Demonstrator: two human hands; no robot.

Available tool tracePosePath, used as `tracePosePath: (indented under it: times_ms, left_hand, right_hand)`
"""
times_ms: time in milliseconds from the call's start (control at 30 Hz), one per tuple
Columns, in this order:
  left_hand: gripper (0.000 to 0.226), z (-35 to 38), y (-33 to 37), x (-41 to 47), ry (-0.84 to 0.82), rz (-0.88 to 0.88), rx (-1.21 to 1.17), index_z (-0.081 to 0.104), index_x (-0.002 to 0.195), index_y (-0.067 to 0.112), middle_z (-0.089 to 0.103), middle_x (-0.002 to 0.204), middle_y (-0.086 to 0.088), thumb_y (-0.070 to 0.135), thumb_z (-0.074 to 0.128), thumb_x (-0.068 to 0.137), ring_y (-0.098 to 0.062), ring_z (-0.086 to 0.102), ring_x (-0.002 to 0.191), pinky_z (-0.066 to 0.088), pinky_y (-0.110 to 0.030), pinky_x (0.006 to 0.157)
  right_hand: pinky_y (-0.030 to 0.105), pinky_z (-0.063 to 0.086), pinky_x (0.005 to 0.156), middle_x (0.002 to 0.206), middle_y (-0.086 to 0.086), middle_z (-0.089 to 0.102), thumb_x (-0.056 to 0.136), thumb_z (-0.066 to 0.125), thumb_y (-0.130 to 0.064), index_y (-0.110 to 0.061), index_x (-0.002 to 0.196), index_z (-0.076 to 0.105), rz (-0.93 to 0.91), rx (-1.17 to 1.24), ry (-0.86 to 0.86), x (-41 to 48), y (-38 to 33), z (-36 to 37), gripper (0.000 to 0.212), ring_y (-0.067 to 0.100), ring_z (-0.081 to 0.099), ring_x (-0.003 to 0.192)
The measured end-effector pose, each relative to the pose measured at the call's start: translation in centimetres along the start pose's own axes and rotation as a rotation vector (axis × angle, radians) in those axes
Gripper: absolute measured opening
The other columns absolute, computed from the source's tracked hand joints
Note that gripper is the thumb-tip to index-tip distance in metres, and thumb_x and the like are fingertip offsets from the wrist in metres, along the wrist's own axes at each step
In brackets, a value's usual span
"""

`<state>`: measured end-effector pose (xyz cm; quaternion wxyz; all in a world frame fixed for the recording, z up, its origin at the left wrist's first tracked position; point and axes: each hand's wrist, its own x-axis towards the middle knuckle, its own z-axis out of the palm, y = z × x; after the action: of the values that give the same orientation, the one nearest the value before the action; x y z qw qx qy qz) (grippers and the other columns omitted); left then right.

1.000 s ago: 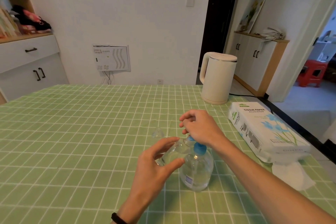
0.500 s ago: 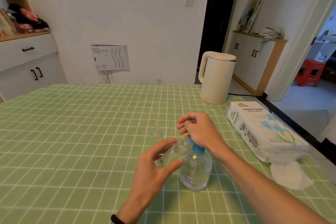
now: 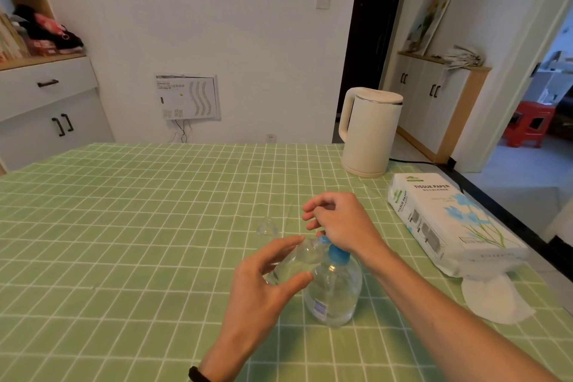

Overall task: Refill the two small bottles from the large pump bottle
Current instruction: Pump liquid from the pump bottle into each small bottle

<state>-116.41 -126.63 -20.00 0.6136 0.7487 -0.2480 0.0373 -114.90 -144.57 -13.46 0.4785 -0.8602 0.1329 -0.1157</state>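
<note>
The big pump bottle (image 3: pixel 336 295) is stood upright on the green checked counter (image 3: pixel 139 242), near the front and a bit right of centre. Its long axis is straight up, with the blue collar (image 3: pixel 338 254) on top. A small clear bottle (image 3: pixel 297 260) is pinched between thumb and fingertips of the left grip (image 3: pixel 265 287), just left of the big one's shoulder. It's tipped over pretty hard: base down-left toward the palm, mouth up-right, aimed at the blue spout (image 3: pixel 323 239). The right grip (image 3: pixel 344 223) is laid over the pump head with its fingers loosely curled and pointing left. The head itself is hidden under it, so whether anything is actually clasped can't be told. A tiny clear cap-like piece (image 3: pixel 268 226) is sat on the counter just beyond the left fingertips. Further back right a cream kettle (image 3: pixel 369 133) is parked. A pack of tissue paper (image 3: pixel 449 220) is laid along the right edge, with a loose white tissue (image 3: pixel 493 298) by its near end.
</note>
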Motion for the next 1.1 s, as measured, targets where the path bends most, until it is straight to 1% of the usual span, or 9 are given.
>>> tracePosePath:
  times_ms: [167,367,467,533,600,700,833,933,1100]
  left_hand:
    - [0.050,0.2,-0.3,-0.1,0.009,-0.009,0.004,0.076,0.120,0.033,0.079,0.111,0.024,0.015,0.092,0.076,0.004,0.072,0.108,0.050,-0.008,0.091]
    - [0.049,0.1,0.1,-0.2,-0.006,-0.029,-0.003,0.075,0.120,0.036,0.079,0.112,0.023,0.017,0.091,0.078,0.001,0.072,0.110,0.054,-0.027,0.099]
    - [0.049,0.0,0.3,-0.1,-0.008,-0.026,-0.013,0.075,0.121,0.037,0.079,0.114,0.022,0.018,0.091,0.078,0.000,0.072,0.111,0.054,-0.029,0.100]
    - [0.050,0.0,0.2,-0.1,-0.007,-0.025,-0.012,0.075,0.122,0.037,0.078,0.114,0.023,0.020,0.091,0.078,0.001,0.072,0.112,0.053,-0.026,0.100]
    - [0.050,0.0,0.1,-0.1,-0.002,-0.024,-0.011,0.075,0.122,0.038,0.078,0.114,0.026,0.020,0.091,0.078,0.003,0.071,0.111,0.052,-0.024,0.099]
    - [0.050,0.1,-0.2,0.0,0.001,-0.025,-0.019,0.075,0.123,0.038,0.077,0.115,0.026,0.022,0.091,0.077,0.004,0.071,0.112,0.054,-0.022,0.099]
    - [0.051,0.3,-0.8,0.0,0.000,-0.043,-0.031,0.076,0.123,0.036,0.077,0.118,0.024,0.020,0.092,0.077,0.001,0.071,0.115,0.054,-0.029,0.104]
    - [0.052,0.4,-0.8,-0.1,0.007,-0.049,-0.034,0.076,0.123,0.037,0.077,0.118,0.024,0.020,0.092,0.076,0.001,0.071,0.114,0.054,-0.030,0.104]
    - [0.052,0.3,-0.6,-0.2,-0.003,-0.057,-0.030,0.075,0.124,0.038,0.077,0.118,0.023,0.021,0.092,0.077,0.000,0.071,0.115,0.055,-0.035,0.105]
  right_hand:
    - [0.023,0.060,0.067,0.090,-0.001,0.078,0.100,0.049,-0.001,-0.015,0.095,0.075,0.004,0.019,0.021,0.1,0.0,0.1,0.030,0.008,0.075,0.074]
    - [0.025,0.059,0.066,0.089,-0.004,0.078,0.100,0.052,-0.007,-0.021,0.091,0.074,-0.001,-0.039,0.014,-0.1,-0.2,-0.1,0.028,0.009,0.076,0.075]
    - [0.032,0.061,0.066,0.085,-0.004,0.079,0.100,0.056,-0.015,-0.030,0.084,0.070,-0.046,-0.124,-0.005,0.1,-0.7,-0.3,0.026,0.013,0.077,0.076]
    - [0.032,0.062,0.066,0.084,-0.005,0.079,0.100,0.057,-0.016,-0.032,0.084,0.069,-0.055,-0.141,-0.003,0.2,-0.9,-0.2,0.026,0.011,0.077,0.074]
    - [0.030,0.062,0.064,0.085,-0.007,0.078,0.100,0.056,-0.011,-0.028,0.086,0.072,-0.032,-0.072,0.015,0.3,-0.7,-0.1,0.027,0.008,0.077,0.072]
    - [0.034,0.064,0.069,0.086,-0.005,0.078,0.099,0.052,-0.004,-0.022,0.089,0.074,-0.015,0.012,0.033,0.4,-0.2,-0.1,0.030,0.008,0.077,0.072]
    - [0.030,0.062,0.069,0.089,-0.004,0.079,0.099,0.052,-0.003,-0.021,0.090,0.075,0.004,0.015,0.004,0.4,0.3,0.1,0.030,0.009,0.077,0.073]
    - [0.026,0.060,0.066,0.088,-0.005,0.078,0.100,0.052,-0.004,-0.022,0.090,0.074,-0.006,0.012,0.017,0.4,0.3,0.1,0.030,0.007,0.077,0.072]
    - [0.026,0.060,0.066,0.088,-0.004,0.078,0.100,0.052,-0.005,-0.021,0.090,0.075,0.012,-0.029,0.006,0.1,0.1,0.0,0.029,0.009,0.077,0.073]
